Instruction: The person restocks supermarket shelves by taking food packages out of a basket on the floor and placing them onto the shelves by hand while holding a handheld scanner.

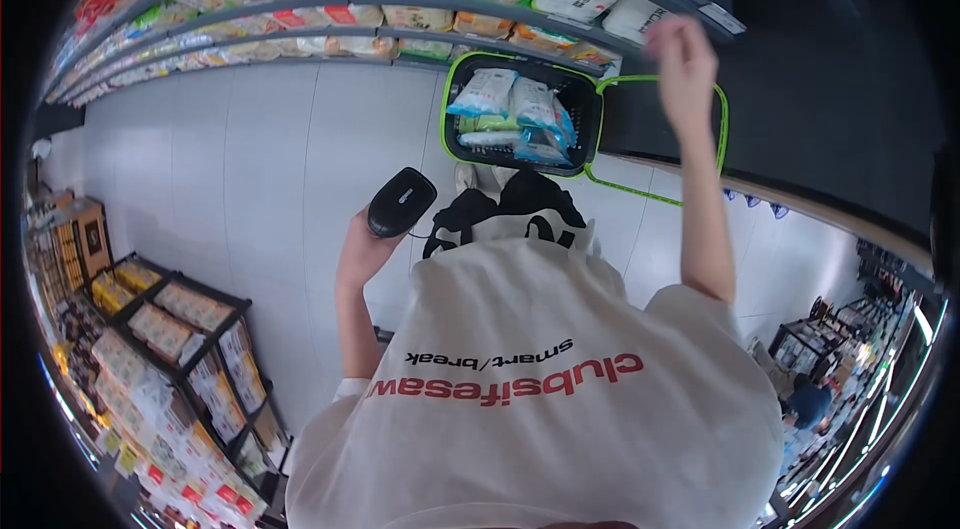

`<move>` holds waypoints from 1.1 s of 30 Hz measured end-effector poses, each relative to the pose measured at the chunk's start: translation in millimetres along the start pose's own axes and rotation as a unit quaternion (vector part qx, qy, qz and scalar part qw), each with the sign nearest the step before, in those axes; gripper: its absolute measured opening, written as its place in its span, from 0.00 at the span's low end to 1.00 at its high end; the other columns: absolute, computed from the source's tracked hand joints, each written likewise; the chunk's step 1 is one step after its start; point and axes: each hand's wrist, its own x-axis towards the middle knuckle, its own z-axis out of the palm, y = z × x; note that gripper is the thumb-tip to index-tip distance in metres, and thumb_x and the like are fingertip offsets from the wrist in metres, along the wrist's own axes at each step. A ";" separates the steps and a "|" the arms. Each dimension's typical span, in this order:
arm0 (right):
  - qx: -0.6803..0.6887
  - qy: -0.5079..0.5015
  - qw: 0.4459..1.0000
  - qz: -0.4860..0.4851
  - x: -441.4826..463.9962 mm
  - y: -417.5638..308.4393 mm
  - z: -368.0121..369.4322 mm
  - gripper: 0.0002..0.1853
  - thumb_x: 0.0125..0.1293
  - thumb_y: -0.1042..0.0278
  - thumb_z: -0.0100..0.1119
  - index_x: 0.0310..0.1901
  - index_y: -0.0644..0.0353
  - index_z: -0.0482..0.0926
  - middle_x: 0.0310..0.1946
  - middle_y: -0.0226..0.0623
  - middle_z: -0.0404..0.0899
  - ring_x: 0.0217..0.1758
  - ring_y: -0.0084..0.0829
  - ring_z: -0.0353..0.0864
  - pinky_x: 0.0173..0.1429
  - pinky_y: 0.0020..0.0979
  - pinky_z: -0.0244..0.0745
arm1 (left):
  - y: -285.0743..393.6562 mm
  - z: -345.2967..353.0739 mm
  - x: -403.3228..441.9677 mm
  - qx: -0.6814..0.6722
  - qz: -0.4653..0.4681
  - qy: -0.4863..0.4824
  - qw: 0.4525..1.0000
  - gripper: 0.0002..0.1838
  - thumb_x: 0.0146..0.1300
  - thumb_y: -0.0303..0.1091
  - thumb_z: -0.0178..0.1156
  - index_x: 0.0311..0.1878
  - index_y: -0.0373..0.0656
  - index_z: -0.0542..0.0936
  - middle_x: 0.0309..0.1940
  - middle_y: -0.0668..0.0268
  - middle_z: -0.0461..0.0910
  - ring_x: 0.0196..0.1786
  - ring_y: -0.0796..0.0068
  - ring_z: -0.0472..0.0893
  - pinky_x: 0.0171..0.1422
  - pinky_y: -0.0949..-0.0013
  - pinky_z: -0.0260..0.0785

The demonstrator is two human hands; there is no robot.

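My left hand (366, 251) is wrapped round a black handheld scanner (403, 201), held out over the floor with a thin cable showing below it. My right hand (686, 64) is raised at the shelf front, nearest to the white packs (640, 19) on the shelf. Motion smears its fingers, so whether they hold anything cannot be made out. Between the two hands, a black basket (448, 124) with a green rim stands on the floor near my feet. Several white-and-blue bags (487, 92) lie in it. Its green handle (640, 194) is folded out to the right.
Grey shelves (460, 1) with packaged food run along the far side. A dark surface (800, 109) extends at the right. At lower left stands a black display rack (190, 364) with boxed goods. Another person (805, 404) is at the lower right.
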 end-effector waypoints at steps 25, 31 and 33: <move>0.165 -0.247 0.560 0.773 -174.1 464.4 324.3 0.28 0.73 0.45 0.51 0.58 0.66 0.73 0.51 0.42 0.82 0.49 0.32 0.83 0.50 0.30 0.79 | 4.7 141.0 -93.5 -0.106 -0.449 0.195 0.866 0.17 0.56 0.25 0.69 0.50 0.35 0.81 0.39 0.64 0.86 0.43 0.77 0.82 0.52 0.70 0.73; 0.275 -0.015 0.528 0.803 -176.2 476.6 368.5 0.15 0.72 0.54 0.57 0.48 0.58 0.76 0.40 0.33 0.82 0.40 0.25 0.83 0.40 0.26 0.81 | 10.1 147.6 -91.7 -0.082 -0.430 0.259 0.861 0.14 0.53 0.26 0.67 0.43 0.34 0.81 0.32 0.56 0.85 0.37 0.67 0.85 0.46 0.66 0.75; 0.255 0.014 0.536 0.805 -177.7 483.8 377.3 0.08 0.72 0.60 0.56 0.41 0.55 0.77 0.32 0.28 0.80 0.33 0.21 0.80 0.37 0.25 0.79 | 9.6 142.1 -94.0 -0.087 -0.431 0.262 0.859 0.14 0.53 0.26 0.68 0.44 0.34 0.81 0.33 0.57 0.85 0.37 0.67 0.85 0.46 0.66 0.75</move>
